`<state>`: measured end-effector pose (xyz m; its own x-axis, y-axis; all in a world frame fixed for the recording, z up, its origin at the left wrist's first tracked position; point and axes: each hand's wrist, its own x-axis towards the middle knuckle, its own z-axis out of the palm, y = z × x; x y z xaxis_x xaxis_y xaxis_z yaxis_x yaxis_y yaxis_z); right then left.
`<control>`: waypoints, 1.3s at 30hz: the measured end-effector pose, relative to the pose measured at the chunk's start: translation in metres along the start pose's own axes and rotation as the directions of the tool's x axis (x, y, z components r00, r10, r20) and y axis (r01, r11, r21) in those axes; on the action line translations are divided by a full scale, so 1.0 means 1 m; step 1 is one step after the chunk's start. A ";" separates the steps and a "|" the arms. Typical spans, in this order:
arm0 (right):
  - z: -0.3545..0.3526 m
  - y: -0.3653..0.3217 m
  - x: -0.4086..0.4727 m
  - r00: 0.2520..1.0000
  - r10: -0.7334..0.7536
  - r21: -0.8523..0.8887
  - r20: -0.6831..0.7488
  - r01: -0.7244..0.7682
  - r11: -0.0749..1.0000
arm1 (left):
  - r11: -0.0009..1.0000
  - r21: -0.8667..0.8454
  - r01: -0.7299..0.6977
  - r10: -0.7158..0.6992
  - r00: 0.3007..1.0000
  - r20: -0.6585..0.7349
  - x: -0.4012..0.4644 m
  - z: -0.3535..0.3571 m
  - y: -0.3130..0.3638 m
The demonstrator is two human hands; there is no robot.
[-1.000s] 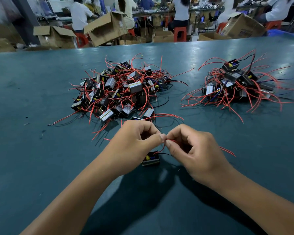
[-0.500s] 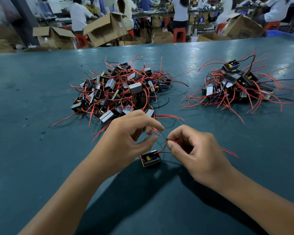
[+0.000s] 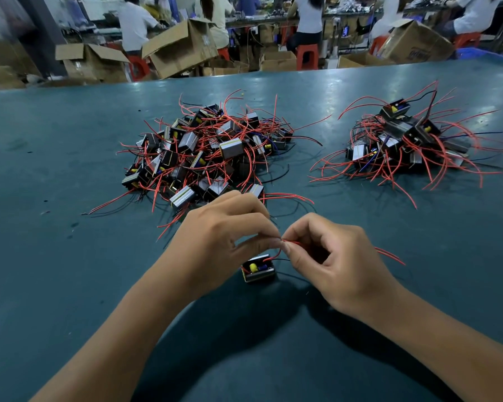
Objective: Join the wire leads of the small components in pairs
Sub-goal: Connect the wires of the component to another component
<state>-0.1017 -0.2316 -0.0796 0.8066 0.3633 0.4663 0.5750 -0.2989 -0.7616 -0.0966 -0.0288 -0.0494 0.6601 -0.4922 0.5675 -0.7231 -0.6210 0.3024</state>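
Both hands meeting fingertip to fingertip over the teal table (image 3: 70, 285), just above one small component (image 3: 258, 268). Left hand (image 3: 215, 242) curled, thumb and forefinger pinching the end of a red wire lead (image 3: 275, 253) that arcs up out of the component. Right hand (image 3: 340, 265) curled too, pinching red lead right at that same spot, with more red wire (image 3: 389, 255) trailing out past its far side onto the table. Hard to say whether the two pinched ends are actually twisted together, too tiny and half hidden by the fingertips.

Component itself sitting flat on the table under the gap between the hands, open face up, yellow and blue parts inside, a thin black lead (image 3: 282, 259) running off toward the right hand.

Further back, left of centre: big heap of components (image 3: 204, 152), boxy little things all tangled in red and black leads, its near edge just beyond the left hand's knuckles. Well off to the right: smaller heap (image 3: 404, 140), same kind of parts, red leads splaying out all round.

Beyond the table edge: open cardboard boxes (image 3: 180, 47), red stools (image 3: 307, 53), people seated with backs turned at long benches, all a bit blurry
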 end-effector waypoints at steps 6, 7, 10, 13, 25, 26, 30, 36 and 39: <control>0.002 0.000 -0.002 0.999 -0.031 -0.054 -0.019 0.030 0.998 | 0.894 -0.324 0.309 -0.273 0.950 0.153 0.000 0.002 0.008; 0.002 0.001 -0.002 0.999 -0.031 -0.057 -0.029 0.029 0.998 | 0.866 -0.357 0.352 -0.311 0.935 0.169 0.000 0.003 0.009; 0.002 0.001 -0.002 0.999 -0.021 -0.051 -0.049 0.018 0.999 | 0.850 -0.343 0.401 -0.358 0.915 0.183 0.000 0.002 0.012; 0.004 0.000 -0.002 0.999 -0.030 -0.059 -0.043 0.027 0.998 | 0.836 -0.342 0.429 -0.383 0.903 0.195 0.001 0.001 0.015; 0.002 -0.002 0.000 0.998 0.020 -0.019 -0.054 -0.021 1.000 | 0.686 -0.531 0.497 -0.459 0.862 0.213 -0.003 -0.002 0.001; 0.002 -0.002 0.000 0.999 0.020 -0.019 -0.047 -0.021 1.000 | 0.689 -0.541 0.483 -0.445 0.870 0.211 -0.003 -0.002 -0.001; 0.003 -0.003 -0.001 0.999 -0.015 -0.040 -0.031 0.014 0.999 | 0.722 -0.497 0.481 -0.433 0.875 0.217 -0.003 0.002 0.001; 0.002 -0.001 -0.001 0.999 -0.047 -0.055 -0.010 0.046 0.997 | 0.701 -0.517 0.492 -0.432 0.869 0.240 -0.001 0.004 0.008; 0.002 0.000 -0.001 0.998 -0.054 -0.041 0.014 0.054 0.998 | 0.655 -0.523 0.545 -0.463 0.837 0.293 0.000 0.005 0.009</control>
<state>-0.1031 -0.2306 -0.0810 0.7726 0.3911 0.5001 0.6229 -0.3147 -0.7163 -0.1022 -0.0378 -0.0508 0.9465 -0.3032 0.1105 -0.2200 -0.3557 0.9083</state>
